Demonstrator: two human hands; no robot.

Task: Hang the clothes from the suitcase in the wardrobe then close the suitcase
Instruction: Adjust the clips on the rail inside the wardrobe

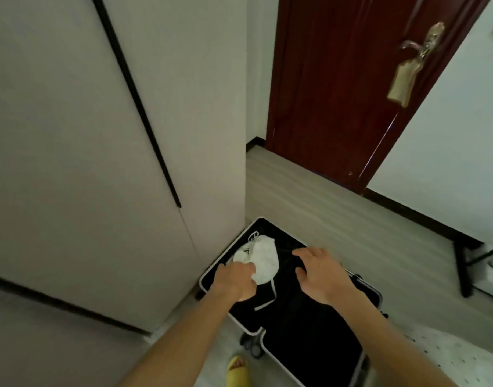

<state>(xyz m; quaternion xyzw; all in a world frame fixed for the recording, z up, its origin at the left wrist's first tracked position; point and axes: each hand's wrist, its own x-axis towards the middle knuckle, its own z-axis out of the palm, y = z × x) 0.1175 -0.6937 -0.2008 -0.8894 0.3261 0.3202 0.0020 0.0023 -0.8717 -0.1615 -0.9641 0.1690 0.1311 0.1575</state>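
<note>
left hand grabbing the white garment in the open suitcase, right hand hovering with fingers spread

— Where is the camera looking from?

— From your head, facing forward and steeply down. Your forearms run up from the bottom edge; your left hand and right hand sit low in the middle, near the lens.

— And the wide angle?

— It takes in the open suitcase with the white garment on the floor below you, the wardrobe looming close on the left, and the dark red door farther off, upper right. Your yellow slipper at the bottom edge puts you right beside the suitcase.
</note>
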